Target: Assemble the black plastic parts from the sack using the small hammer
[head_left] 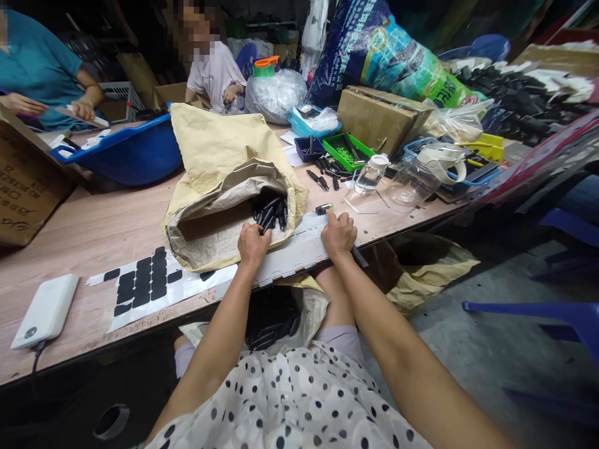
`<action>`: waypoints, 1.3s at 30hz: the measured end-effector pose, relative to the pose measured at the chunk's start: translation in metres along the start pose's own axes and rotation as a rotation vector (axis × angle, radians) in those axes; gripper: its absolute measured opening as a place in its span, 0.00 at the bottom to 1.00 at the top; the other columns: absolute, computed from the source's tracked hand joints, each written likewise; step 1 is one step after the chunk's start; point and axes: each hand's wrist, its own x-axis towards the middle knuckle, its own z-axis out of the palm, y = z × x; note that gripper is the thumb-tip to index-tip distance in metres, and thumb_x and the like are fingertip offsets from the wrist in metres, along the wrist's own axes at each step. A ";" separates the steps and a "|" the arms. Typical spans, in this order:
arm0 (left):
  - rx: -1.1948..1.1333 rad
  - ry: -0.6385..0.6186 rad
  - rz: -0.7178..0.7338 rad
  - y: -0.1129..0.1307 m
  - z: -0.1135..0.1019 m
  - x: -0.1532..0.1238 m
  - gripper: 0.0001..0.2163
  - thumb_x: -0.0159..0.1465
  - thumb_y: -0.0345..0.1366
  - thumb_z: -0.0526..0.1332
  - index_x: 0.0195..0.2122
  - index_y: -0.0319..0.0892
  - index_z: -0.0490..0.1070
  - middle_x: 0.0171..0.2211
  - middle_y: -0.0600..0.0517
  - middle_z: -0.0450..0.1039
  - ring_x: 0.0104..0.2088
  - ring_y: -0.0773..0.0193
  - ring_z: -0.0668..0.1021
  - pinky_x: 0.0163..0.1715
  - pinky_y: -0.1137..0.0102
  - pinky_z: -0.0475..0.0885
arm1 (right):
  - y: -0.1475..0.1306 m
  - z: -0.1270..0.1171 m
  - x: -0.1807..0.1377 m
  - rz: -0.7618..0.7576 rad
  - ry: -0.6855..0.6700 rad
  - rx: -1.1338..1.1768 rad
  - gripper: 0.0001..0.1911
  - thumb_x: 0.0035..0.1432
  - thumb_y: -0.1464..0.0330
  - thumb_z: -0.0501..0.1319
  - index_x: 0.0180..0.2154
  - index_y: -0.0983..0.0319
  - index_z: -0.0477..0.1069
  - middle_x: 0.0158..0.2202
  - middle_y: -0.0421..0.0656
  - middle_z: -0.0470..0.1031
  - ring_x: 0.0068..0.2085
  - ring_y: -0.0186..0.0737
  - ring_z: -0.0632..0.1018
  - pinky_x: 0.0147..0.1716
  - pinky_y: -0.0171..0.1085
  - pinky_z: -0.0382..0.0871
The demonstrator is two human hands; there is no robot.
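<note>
My left hand (253, 245) is at the mouth of a tan woven sack (224, 146) that lies on its side. Its fingers are closed at the edge of a pile of slim black plastic pieces (271, 212); whether one is pinched is hard to see. My right hand (339, 235) rests closed on a grey-white cardboard strip (292, 249) along the table's front edge. From under it sticks out a long black piece (359, 257). Just beyond its fingertips lies a short black piece with a yellow end (324, 208).
A sheet of black stickers (152, 280) and a white power bank (45, 312) lie left. Behind are a blue basin (126, 153), a green tray (349, 151), a water bottle (371, 174), a clear jug (421, 178) and a carton (379, 118). Two people sit across the table.
</note>
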 end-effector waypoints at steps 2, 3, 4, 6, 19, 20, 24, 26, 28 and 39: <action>-0.024 -0.001 0.065 -0.004 -0.008 -0.006 0.05 0.57 0.37 0.67 0.27 0.44 0.74 0.33 0.50 0.71 0.34 0.58 0.75 0.35 0.66 0.70 | 0.000 0.000 0.000 0.001 0.005 0.001 0.23 0.65 0.72 0.51 0.58 0.57 0.73 0.46 0.54 0.70 0.47 0.50 0.69 0.41 0.43 0.61; -0.048 0.009 0.123 -0.008 -0.014 -0.010 0.04 0.57 0.37 0.67 0.28 0.44 0.74 0.33 0.51 0.71 0.34 0.59 0.75 0.35 0.67 0.70 | 0.000 0.000 0.000 0.001 0.007 0.002 0.23 0.65 0.71 0.52 0.58 0.57 0.73 0.46 0.54 0.69 0.47 0.50 0.69 0.41 0.43 0.61; -0.075 0.017 0.191 -0.013 -0.021 -0.015 0.04 0.58 0.37 0.67 0.29 0.44 0.74 0.34 0.51 0.72 0.34 0.60 0.74 0.35 0.67 0.70 | 0.000 0.001 0.000 0.000 0.008 0.002 0.23 0.65 0.71 0.52 0.58 0.57 0.73 0.46 0.54 0.69 0.47 0.50 0.69 0.41 0.43 0.61; -0.117 0.002 0.321 -0.027 -0.035 -0.029 0.03 0.59 0.37 0.67 0.32 0.45 0.75 0.33 0.52 0.72 0.34 0.61 0.74 0.34 0.69 0.70 | 0.001 0.001 0.000 0.001 0.006 -0.002 0.23 0.66 0.71 0.52 0.59 0.57 0.73 0.46 0.54 0.69 0.47 0.51 0.69 0.41 0.43 0.61; -0.159 -0.197 0.353 -0.075 -0.042 -0.054 0.05 0.58 0.36 0.68 0.35 0.46 0.78 0.32 0.53 0.74 0.35 0.60 0.76 0.37 0.67 0.70 | 0.007 0.003 0.004 0.029 0.029 0.059 0.23 0.66 0.73 0.49 0.56 0.56 0.75 0.44 0.52 0.69 0.46 0.50 0.70 0.40 0.42 0.62; -0.171 -0.206 0.348 -0.075 -0.041 -0.054 0.05 0.57 0.36 0.68 0.35 0.46 0.78 0.32 0.53 0.74 0.36 0.60 0.76 0.37 0.67 0.70 | 0.008 0.003 0.005 0.035 0.036 0.080 0.23 0.66 0.73 0.49 0.56 0.56 0.75 0.44 0.51 0.69 0.46 0.49 0.70 0.40 0.42 0.63; -0.211 -0.222 0.331 -0.075 -0.041 -0.053 0.05 0.57 0.35 0.67 0.35 0.48 0.79 0.32 0.53 0.74 0.36 0.60 0.76 0.37 0.67 0.70 | 0.010 -0.007 0.001 0.044 0.135 0.260 0.24 0.64 0.74 0.50 0.57 0.57 0.74 0.42 0.50 0.70 0.45 0.48 0.72 0.41 0.42 0.66; -0.228 -0.233 0.312 -0.075 -0.040 -0.052 0.05 0.57 0.35 0.68 0.35 0.48 0.80 0.32 0.54 0.74 0.37 0.60 0.76 0.38 0.67 0.70 | 0.007 -0.017 -0.011 -0.005 0.219 0.423 0.24 0.65 0.73 0.50 0.58 0.58 0.72 0.43 0.49 0.72 0.45 0.47 0.73 0.43 0.41 0.68; -0.243 -0.250 0.273 -0.074 -0.039 -0.051 0.05 0.56 0.36 0.68 0.35 0.48 0.80 0.32 0.54 0.74 0.36 0.61 0.76 0.38 0.67 0.70 | 0.001 -0.029 -0.032 -0.110 0.227 0.607 0.23 0.66 0.70 0.50 0.59 0.59 0.71 0.44 0.48 0.74 0.43 0.44 0.74 0.44 0.41 0.70; -0.242 -0.281 0.193 -0.064 -0.038 -0.050 0.03 0.53 0.35 0.69 0.29 0.46 0.78 0.28 0.56 0.69 0.32 0.63 0.73 0.32 0.70 0.67 | -0.047 -0.042 -0.127 -0.569 -0.190 0.715 0.21 0.67 0.71 0.53 0.56 0.54 0.75 0.42 0.44 0.79 0.44 0.39 0.79 0.46 0.35 0.74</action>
